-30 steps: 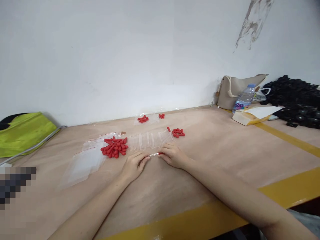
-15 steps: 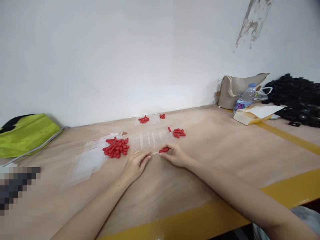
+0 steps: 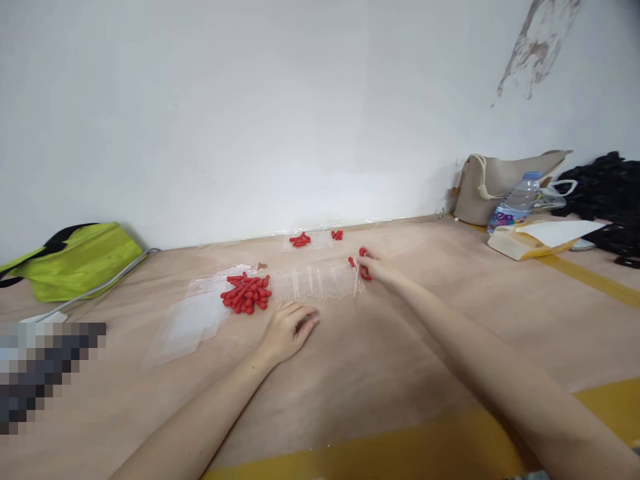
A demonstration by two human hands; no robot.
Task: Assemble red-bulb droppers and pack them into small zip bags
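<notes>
bulbs (image 3: 245, 297): red | tubes (image 3: 317, 283): clear | zip bags (image 3: 187, 327): clear, red-lined | counter (image 3: 380, 373): tan, yellow tape (image 3: 370, 453) | cloth bag (image 3: 90, 267): lime-yellow, black trim (image 3: 55, 247) | handbag (image 3: 473, 201): grey-beige, cream cord (image 3: 483, 192) | bottle (image 3: 521, 198): blue cap (image 3: 532, 175), purple-and-blue label (image 3: 506, 217) | wall (image 3: 250, 120): white

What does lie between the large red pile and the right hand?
A row of clear tubes, then one small red piece near the right hand, as the head view shows.

Pretty plain white wall (image 3: 225, 120), scruffy brownish patch (image 3: 537, 50) upper right, brown-covered table (image 3: 350, 373) butting up to it, yellow tape (image 3: 380, 448) along the edge.
</notes>
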